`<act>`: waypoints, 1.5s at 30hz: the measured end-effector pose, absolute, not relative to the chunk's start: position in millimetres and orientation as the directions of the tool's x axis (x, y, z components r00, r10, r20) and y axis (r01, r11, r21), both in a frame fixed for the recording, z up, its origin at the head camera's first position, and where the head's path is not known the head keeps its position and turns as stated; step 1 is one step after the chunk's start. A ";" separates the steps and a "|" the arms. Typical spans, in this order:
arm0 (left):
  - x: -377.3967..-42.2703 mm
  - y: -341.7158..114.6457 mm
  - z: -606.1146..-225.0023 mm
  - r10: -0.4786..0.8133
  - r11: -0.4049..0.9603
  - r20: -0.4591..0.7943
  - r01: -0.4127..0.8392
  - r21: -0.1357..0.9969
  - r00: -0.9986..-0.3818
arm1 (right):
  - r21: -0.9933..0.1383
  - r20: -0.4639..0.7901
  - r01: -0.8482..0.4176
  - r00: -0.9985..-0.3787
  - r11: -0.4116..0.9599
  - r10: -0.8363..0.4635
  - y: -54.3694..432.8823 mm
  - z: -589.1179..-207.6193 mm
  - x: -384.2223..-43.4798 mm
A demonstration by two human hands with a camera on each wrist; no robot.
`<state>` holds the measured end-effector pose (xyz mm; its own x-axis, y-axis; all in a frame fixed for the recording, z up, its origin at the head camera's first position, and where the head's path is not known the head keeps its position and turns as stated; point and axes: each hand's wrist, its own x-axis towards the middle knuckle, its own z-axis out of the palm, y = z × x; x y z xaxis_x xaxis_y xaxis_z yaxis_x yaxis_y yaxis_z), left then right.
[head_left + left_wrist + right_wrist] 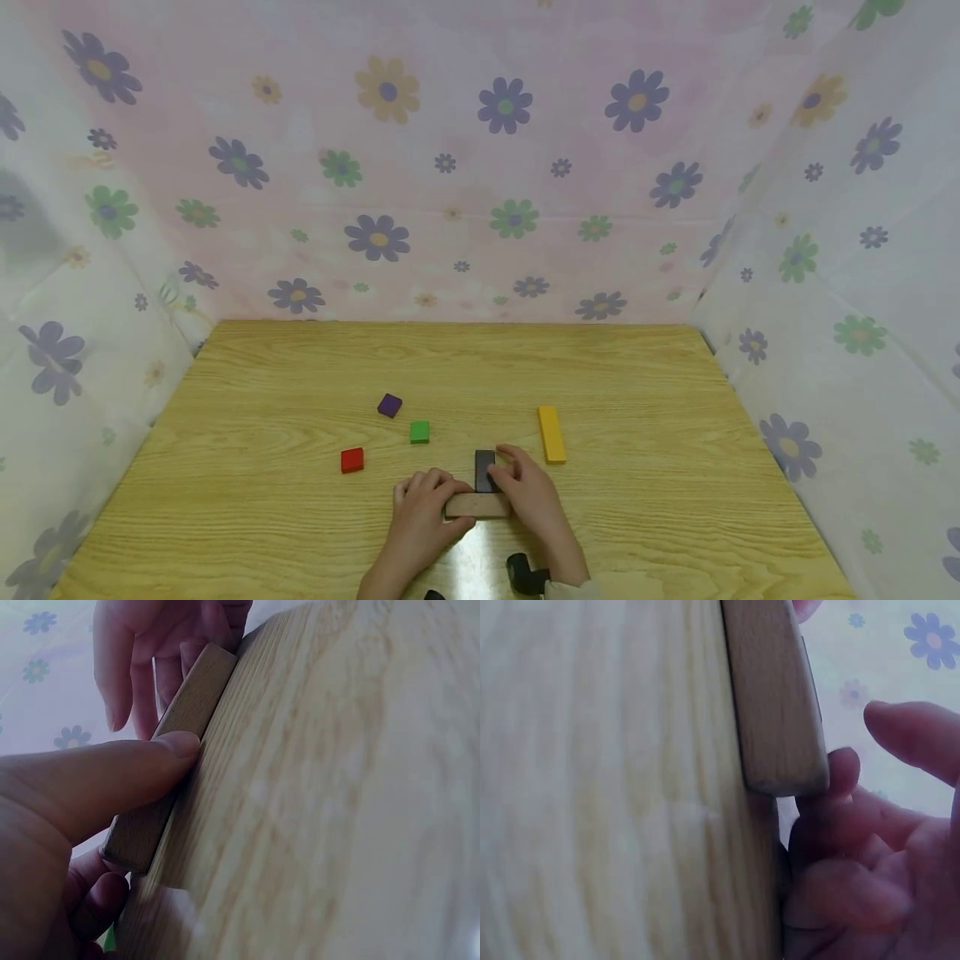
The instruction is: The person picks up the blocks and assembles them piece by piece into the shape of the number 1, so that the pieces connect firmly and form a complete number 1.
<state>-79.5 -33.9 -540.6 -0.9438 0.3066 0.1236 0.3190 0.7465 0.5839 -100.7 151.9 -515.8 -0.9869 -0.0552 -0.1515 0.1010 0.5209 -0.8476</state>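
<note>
A plain wooden block [477,505] lies near the table's front, its long side facing me. My left hand [423,512] grips its left part, thumb [169,754] on the near side and fingers round the far side. Against the block's far side lies a black block [485,471], pointing away from me. My right hand [534,496] is at the right of both blocks, its thumb over the black block's right edge. In the right wrist view that thumb [907,735] stands apart from the wooden block's end, and the other fingers sit low beside it.
Further left lie a red block [352,460], a green block [419,432] and a purple block [389,406]. A long yellow block [552,434] lies beyond my right hand. Flowered cloth [450,192] stands round the back and sides of the wooden table [262,517].
</note>
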 end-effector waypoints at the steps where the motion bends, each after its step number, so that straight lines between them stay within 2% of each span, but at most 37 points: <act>1: -79.5 -33.7 -540.4 0.305 0.747 0.123 0.317 0.584 -0.944 | -0.858 -0.161 0.115 -0.986 0.500 -0.050 152.9 -516.3 -100.3; 13: -79.0 -32.6 -541.0 0.302 0.747 0.150 0.331 0.577 -0.941 | -0.946 -0.226 0.203 -0.972 0.252 -0.066 171.0 -521.5 -94.3; 24: -79.5 -33.5 -540.5 0.297 0.750 0.157 0.332 0.572 -0.942 | -0.957 -0.238 0.224 -0.969 0.182 -0.061 180.1 -522.3 -89.2; 28: -78.8 -33.4 -540.2 0.300 0.747 0.159 0.335 0.574 -0.941 | -0.954 -0.255 0.250 -0.967 0.165 -0.012 181.8 -523.0 -87.6; 35: -78.5 -34.4 -540.0 0.306 0.740 0.147 0.332 0.584 -0.941 | -0.948 -0.276 0.298 -0.945 0.114 0.172 183.6 -523.3 -85.2; 45: -79.0 -34.6 -539.3 0.310 0.732 0.143 0.332 0.595 -0.940 | -0.949 -0.304 0.314 -0.937 0.030 0.169 195.2 -522.9 -84.6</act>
<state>-79.0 -34.6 -539.3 -0.9398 0.3101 0.1432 0.3322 0.7319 0.5950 -84.6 195.2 -522.9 -0.9374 0.1694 -0.3044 0.3137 0.0301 -0.9491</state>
